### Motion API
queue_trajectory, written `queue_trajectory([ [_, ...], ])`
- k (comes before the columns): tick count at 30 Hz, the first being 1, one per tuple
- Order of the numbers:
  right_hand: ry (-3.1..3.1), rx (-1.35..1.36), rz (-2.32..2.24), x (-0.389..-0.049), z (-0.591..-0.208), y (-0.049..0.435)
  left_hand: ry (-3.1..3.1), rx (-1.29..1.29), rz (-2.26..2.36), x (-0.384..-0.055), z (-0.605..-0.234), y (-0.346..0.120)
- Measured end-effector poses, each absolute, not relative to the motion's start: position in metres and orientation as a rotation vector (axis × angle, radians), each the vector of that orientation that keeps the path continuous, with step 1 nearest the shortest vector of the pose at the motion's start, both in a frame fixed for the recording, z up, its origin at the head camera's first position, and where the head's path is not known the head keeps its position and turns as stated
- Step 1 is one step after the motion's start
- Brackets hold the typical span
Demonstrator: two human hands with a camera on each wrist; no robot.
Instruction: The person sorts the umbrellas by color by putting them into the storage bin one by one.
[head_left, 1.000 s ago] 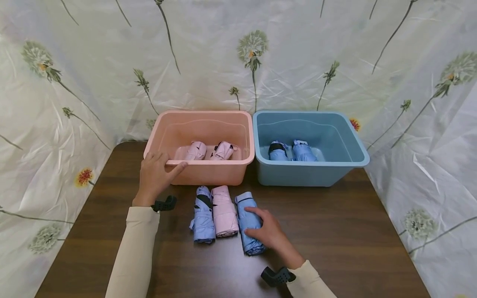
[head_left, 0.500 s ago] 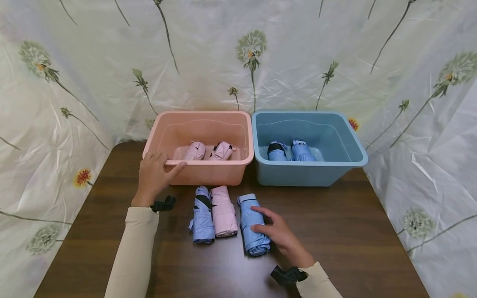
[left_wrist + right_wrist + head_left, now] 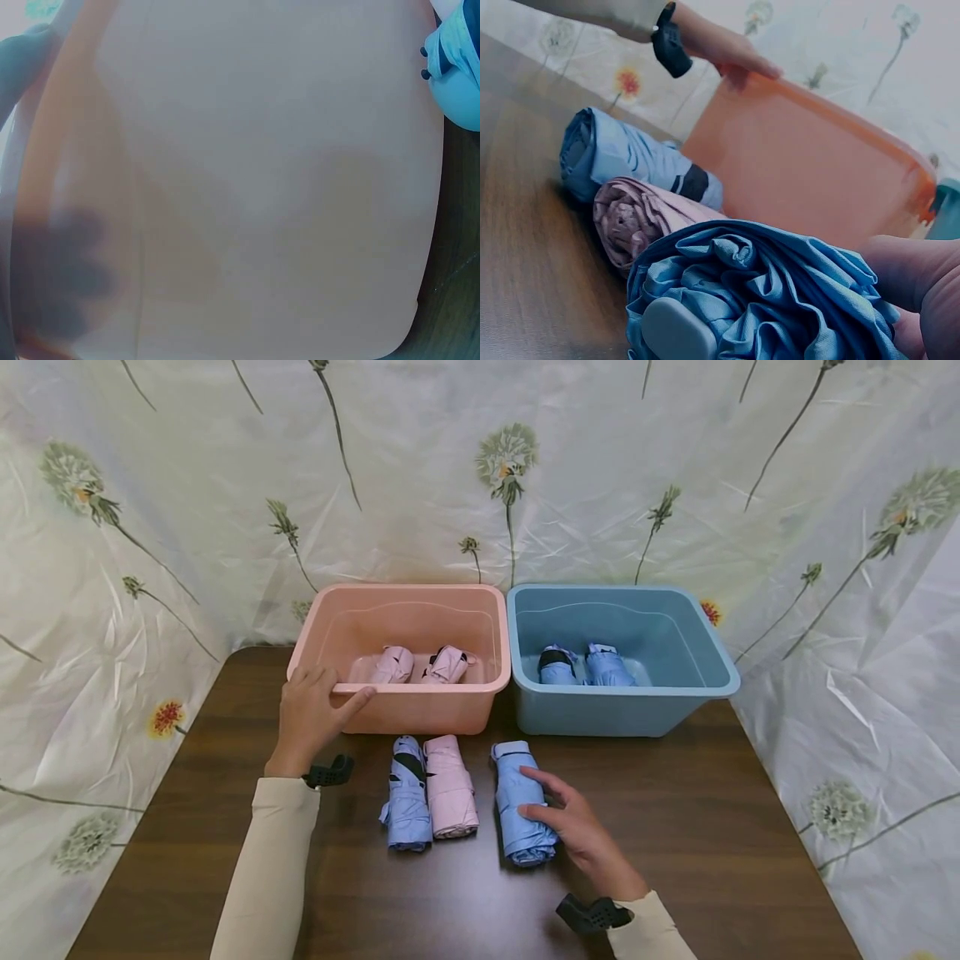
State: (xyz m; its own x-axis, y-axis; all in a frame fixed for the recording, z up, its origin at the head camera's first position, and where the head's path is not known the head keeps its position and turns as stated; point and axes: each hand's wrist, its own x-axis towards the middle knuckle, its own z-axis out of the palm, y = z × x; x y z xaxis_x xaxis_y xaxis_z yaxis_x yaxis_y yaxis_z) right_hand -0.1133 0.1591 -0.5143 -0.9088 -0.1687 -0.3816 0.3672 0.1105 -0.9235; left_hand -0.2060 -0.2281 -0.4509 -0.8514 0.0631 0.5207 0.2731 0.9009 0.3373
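Observation:
My left hand [image 3: 309, 714] grips the front rim of the salmon-pink bin [image 3: 427, 714] near its left corner. In the left wrist view the bin's wall [image 3: 262, 187] fills most of the picture, and finger shapes show dimly through it. My right hand [image 3: 581, 827] holds a rolled blue folding umbrella [image 3: 517, 802] from its right side, thumb and a finger on it. The right wrist view shows that umbrella's bunched end [image 3: 757, 292] up close. To its left, a pink folding umbrella [image 3: 450, 789] and a blue one with a black patch [image 3: 408, 802] lie side by side.
The blue bin [image 3: 600, 714] stands right of the pink one, with two blue umbrellas [image 3: 609, 667] inside. Two pink umbrellas [image 3: 392, 666] lie in the pink bin. A flowered sheet [image 3: 600, 485] hangs behind and beside the dark wooden table [image 3: 675, 827].
My right hand and the blue umbrella have moved to the right, widening the gap to the pink umbrella. My left hand has stayed on the pink bin's rim.

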Motion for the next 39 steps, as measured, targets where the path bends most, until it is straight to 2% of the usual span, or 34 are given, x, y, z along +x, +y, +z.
queue_trajectory([
  [39, 1.950, 0.105, -2.002, -0.082, -0.428, 0.213, -2.545, -0.239, -0.556, -0.204, -0.448, -0.227],
])
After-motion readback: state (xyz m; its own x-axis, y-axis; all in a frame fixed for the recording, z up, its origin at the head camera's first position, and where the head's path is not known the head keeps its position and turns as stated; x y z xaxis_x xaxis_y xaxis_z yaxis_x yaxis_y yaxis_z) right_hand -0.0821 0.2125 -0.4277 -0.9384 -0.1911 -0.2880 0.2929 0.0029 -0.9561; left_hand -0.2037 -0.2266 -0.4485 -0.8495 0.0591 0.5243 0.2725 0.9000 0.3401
